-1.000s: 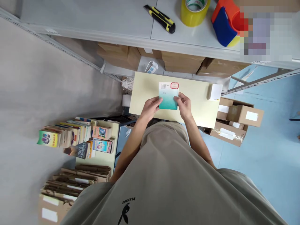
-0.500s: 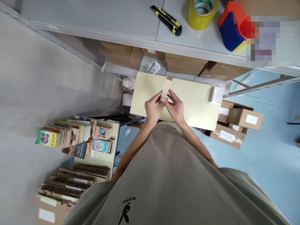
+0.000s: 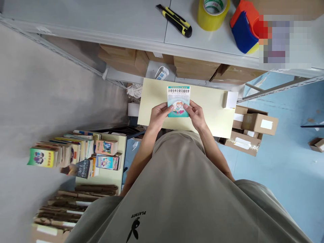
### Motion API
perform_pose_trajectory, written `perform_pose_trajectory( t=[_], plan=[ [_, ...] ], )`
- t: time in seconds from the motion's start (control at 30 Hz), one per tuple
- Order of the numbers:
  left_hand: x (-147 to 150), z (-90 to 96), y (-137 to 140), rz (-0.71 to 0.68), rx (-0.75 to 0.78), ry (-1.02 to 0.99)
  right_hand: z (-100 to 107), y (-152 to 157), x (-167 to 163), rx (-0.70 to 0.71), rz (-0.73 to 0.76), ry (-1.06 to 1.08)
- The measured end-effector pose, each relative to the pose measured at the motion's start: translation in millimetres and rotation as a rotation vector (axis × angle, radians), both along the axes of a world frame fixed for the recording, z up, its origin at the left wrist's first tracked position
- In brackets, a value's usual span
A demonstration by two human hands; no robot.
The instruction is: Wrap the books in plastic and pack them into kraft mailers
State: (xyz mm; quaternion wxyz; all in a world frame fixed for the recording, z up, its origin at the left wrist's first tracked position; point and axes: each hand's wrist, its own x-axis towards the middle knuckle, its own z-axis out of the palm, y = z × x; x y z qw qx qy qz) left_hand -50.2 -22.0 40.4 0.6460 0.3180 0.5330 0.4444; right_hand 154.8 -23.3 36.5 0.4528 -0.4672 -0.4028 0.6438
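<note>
A small green-and-white book (image 3: 178,98) with a cartoon child on its cover faces me above the pale yellow tabletop (image 3: 212,114). My left hand (image 3: 159,116) grips its lower left edge, thumb lying on the cover. On the opposite edge my right hand (image 3: 196,114) holds it the same way, fingers behind. The book's back and the fingers under it are hidden. To the right on the tabletop stands a small white box (image 3: 230,100).
On the grey shelf (image 3: 101,20) lie a utility knife (image 3: 174,20), a tape roll (image 3: 212,15) and a red-and-blue tape dispenser (image 3: 245,30). Below are cardboard boxes (image 3: 197,67) and a power strip (image 3: 162,73). Books (image 3: 76,148) stand left; cartons (image 3: 259,123) sit right.
The book was held edge-on, tilted between both hands; now its front cover is turned toward me. My hands have moved apart to its two sides. The view has shifted slightly.
</note>
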Motion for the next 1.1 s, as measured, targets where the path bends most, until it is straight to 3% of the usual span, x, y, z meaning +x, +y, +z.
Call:
perform_pose_trajectory(
  t=[0.13, 0.23, 0.3, 0.4, 0.53, 0.6, 0.73, 0.8, 0.9, 1.1],
  plan=[
    [1.9, 2.7, -1.9, 0.027, 0.035, -0.006, -7.4, 3.0, 1.2, 0.026, -0.004, -0.058],
    [2.4, 0.9, 0.5, 0.08, 0.107, 0.053, -9.9, 2.6, -2.8, 0.091, -0.14, -0.19],
    [6.4, 0.0, 0.5, 0.127, 0.153, 0.124, -6.3, -0.5, -12.1, 0.142, -0.228, -0.29],
    [18.6, 2.7, -6.4, 0.173, 0.207, 0.227, 3.1, -5.8, -31.2, 0.156, -0.193, -0.309],
    [25.6, 10.7, -18.5, 0.087, 0.266, 0.303, 7.6, -2.0, -36.6, 0.117, -0.207, -0.322],
    [16.8, 11.9, -17.5, 0.054, 0.278, 0.297, 6.1, 4.3, -26.1, 0.11, -0.226, -0.302],
    [-12.0, 5.5, -1.9, 0.128, 0.204, 0.224, 4.6, 11.1, -4.9, 0.079, -0.162, -0.183],
    [-20.1, 1.3, 5.0, 0.04, 0.125, 0.079, 5.1, 9.5, -3.1, 0.036, -0.124, -0.119],
    [-19.5, -2.0, 7.6, -0.116, 0.041, -0.088, 4.6, 4.6, -8.2, -0.01, -0.084, -0.056],
    [-9.8, -7.5, 1.5, -0.068, 0.056, -0.057, -5.3, 2.2, -10.9, -0.037, -0.081, -0.081]
  ],
)
